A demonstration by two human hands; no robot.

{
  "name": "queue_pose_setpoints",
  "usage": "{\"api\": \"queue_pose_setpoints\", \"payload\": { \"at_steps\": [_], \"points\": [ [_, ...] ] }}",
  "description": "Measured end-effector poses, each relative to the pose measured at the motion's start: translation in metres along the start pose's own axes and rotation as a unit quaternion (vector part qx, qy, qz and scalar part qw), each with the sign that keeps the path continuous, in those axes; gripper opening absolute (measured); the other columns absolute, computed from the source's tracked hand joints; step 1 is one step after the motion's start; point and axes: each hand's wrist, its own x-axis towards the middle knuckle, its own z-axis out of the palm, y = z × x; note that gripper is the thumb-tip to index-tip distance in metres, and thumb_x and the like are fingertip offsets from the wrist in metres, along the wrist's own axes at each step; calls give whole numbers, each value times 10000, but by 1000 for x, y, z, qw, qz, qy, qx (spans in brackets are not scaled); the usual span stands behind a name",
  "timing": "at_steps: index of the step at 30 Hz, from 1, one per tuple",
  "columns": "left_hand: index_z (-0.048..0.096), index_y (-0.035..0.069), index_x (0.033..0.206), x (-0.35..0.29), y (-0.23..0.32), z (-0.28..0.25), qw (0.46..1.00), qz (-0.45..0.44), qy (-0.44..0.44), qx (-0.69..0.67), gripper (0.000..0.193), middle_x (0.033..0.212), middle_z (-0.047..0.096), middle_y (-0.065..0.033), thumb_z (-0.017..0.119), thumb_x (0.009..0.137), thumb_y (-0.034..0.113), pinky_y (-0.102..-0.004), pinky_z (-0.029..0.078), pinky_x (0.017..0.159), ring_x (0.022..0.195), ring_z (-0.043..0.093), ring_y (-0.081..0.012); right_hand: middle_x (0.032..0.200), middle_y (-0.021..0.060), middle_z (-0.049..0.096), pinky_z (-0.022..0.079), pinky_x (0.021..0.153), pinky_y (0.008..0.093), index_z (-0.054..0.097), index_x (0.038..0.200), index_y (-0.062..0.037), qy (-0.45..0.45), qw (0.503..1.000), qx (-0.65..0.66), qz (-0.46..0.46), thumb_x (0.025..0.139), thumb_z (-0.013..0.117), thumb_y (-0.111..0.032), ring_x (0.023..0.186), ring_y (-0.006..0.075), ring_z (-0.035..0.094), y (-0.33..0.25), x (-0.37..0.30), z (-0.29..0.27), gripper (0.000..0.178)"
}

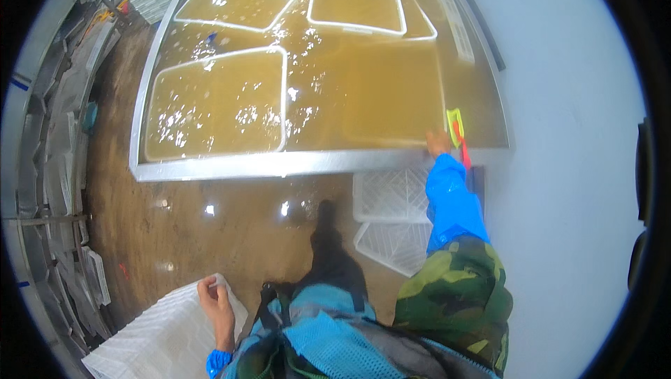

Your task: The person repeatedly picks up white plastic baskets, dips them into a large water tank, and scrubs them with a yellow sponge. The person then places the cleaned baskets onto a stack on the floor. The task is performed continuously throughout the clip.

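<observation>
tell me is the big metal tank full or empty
Full: murky yellow-brown water fills the metal tank almost to its rim, with white trays sitting in it.

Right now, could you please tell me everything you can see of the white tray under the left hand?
The white tray is a flat plastic piece with a fine honeycomb grid on its face. It sits at the lower left, tilted, one corner cut off by the picture's edge. The left hand grips its upper right edge. Wet brown floor lies beyond it. Whether it rests on anything cannot be seen.

We stand on a wet brown floor (210,232) that glints with reflected light. A pale wall (566,134) rises on our right; metal racks (52,190) line our left.
</observation>
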Motion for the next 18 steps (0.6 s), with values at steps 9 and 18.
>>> {"api": "queue_pose_setpoints", "payload": {
  "at_steps": [9, 18],
  "points": [
    [538, -8, 1044, 44, 75, 64, 994, -58, -52, 81, 219, 967, 545, -106, 550, 834, 52, -319, 460, 741, 809, 552, -179, 1111, 258, 635, 484, 896, 488, 633, 1100, -2, -69, 979, -69, 177, 782, 689, -197, 1072, 417, 602, 101, 91, 42, 378],
    [541, 4, 1068, 71, 109, 94, 996, -16, -74, 44, 232, 962, 543, -115, 543, 842, 53, -329, 459, 775, 878, 556, -190, 1048, 245, 647, 489, 866, 495, 633, 995, -26, -85, 992, -93, 30, 762, 646, -150, 1017, 422, 608, 23, 107, -12, 264]
  ]
}}
